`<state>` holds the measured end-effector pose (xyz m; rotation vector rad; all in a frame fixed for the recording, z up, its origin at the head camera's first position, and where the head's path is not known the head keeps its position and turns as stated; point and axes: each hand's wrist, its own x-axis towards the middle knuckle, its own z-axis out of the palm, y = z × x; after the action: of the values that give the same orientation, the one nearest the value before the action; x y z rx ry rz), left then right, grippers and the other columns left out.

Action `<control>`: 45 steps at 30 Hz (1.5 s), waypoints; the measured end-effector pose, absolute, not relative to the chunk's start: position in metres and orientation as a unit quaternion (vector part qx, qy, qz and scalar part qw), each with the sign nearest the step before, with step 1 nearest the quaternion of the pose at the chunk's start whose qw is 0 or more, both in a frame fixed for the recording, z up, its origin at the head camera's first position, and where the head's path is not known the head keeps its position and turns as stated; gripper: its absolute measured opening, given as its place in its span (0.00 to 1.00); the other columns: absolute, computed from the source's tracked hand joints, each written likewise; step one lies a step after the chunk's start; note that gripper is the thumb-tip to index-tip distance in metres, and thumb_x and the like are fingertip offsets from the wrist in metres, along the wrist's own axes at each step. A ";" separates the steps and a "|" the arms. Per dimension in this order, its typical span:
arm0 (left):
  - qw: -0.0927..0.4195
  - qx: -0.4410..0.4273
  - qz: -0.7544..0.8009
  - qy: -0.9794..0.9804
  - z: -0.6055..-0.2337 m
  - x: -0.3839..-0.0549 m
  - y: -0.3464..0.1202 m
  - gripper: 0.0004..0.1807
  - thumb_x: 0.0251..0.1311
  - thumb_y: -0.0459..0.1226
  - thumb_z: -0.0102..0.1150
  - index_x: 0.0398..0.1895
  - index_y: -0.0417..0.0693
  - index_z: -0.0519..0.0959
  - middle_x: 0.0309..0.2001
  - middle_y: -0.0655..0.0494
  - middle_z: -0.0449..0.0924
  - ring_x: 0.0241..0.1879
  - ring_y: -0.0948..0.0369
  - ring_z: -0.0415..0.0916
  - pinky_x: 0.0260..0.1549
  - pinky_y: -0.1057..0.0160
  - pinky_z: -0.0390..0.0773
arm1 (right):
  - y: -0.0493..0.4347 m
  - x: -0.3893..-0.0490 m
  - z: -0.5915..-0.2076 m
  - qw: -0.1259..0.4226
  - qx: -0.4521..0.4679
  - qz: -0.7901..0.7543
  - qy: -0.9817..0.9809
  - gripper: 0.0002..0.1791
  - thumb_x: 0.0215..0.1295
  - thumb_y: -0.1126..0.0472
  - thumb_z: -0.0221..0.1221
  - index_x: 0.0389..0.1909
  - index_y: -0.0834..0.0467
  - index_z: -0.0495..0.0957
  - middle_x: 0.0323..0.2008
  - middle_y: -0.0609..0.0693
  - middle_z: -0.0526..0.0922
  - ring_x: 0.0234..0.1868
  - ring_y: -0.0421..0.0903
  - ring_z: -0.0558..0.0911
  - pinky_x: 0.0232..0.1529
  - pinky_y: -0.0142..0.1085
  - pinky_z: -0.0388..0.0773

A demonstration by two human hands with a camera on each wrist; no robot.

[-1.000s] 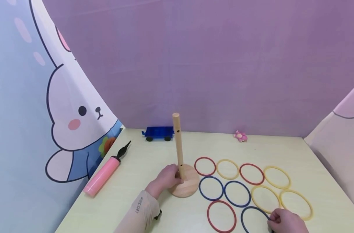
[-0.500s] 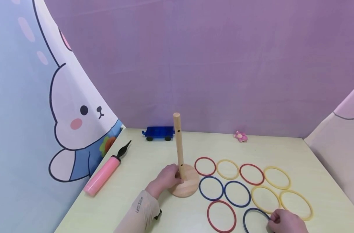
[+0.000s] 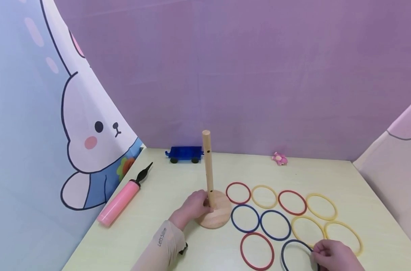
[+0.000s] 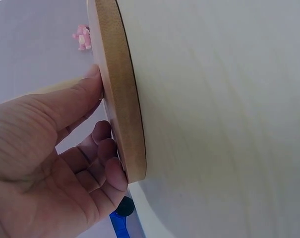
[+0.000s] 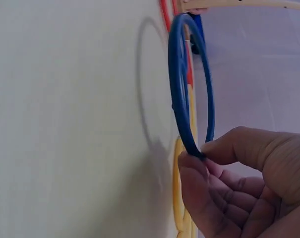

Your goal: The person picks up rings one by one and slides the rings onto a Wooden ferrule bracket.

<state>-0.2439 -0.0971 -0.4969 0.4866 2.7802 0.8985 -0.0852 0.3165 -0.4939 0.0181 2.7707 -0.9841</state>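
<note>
A wooden ring-toss stand, with an upright post (image 3: 208, 162) on a round base (image 3: 223, 216), stands left of the rings. My left hand (image 3: 193, 205) grips the foot of the post. In the left wrist view its thumb (image 4: 80, 99) and curled fingertips lie against the base's top face. At the lower right my right hand (image 3: 337, 256) pinches a dark blue ring (image 5: 175, 74) between thumb and forefinger. That ring is raised off the table, its shadow falling apart from it in the right wrist view. Just beyond the right hand lies a yellow ring (image 3: 362, 244).
Several red, yellow and blue rings lie flat in rows, including a near red ring (image 3: 241, 254) and a blue ring (image 3: 261, 226). A pink hand pump (image 3: 119, 205) lies left. At the back are a blue toy wagon (image 3: 185, 153) and a small pink toy figure (image 3: 279, 158).
The right hand, pinching the blue ring, has shifted slightly, and the ring's angle has changed a little. My left hand stays at the post.
</note>
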 end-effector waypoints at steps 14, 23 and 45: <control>0.081 0.169 0.295 0.937 -0.496 -0.242 -0.098 0.16 0.53 0.37 0.72 0.44 0.43 0.80 0.32 0.58 0.76 0.34 0.61 0.72 0.39 0.59 0.76 | 0.316 -0.092 -0.466 0.153 -0.042 -0.519 0.840 0.13 0.67 0.66 0.59 0.39 0.76 0.75 0.30 0.57 0.84 0.25 0.41 0.80 0.27 0.38 0.82; 0.087 0.165 0.294 0.937 -0.496 -0.242 -0.097 0.18 0.53 0.37 0.72 0.47 0.42 0.80 0.34 0.58 0.77 0.36 0.60 0.72 0.42 0.57 0.76 | 0.310 -0.100 -0.455 0.150 -0.059 -0.540 0.826 0.15 0.69 0.66 0.57 0.42 0.78 0.74 0.31 0.55 0.85 0.26 0.43 0.81 0.30 0.39 0.83; 0.094 0.166 0.297 0.935 -0.495 -0.244 -0.098 0.19 0.54 0.37 0.72 0.49 0.43 0.80 0.35 0.58 0.77 0.37 0.60 0.72 0.45 0.56 0.76 | 0.281 -0.128 -0.418 0.094 -0.116 -0.590 0.793 0.14 0.68 0.68 0.57 0.42 0.79 0.73 0.27 0.47 0.83 0.25 0.42 0.82 0.29 0.40 0.83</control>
<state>-0.2444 -0.0979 -0.4951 0.4937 2.7744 0.8813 -0.1285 0.2807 -0.4177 -0.3436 2.3529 -1.7506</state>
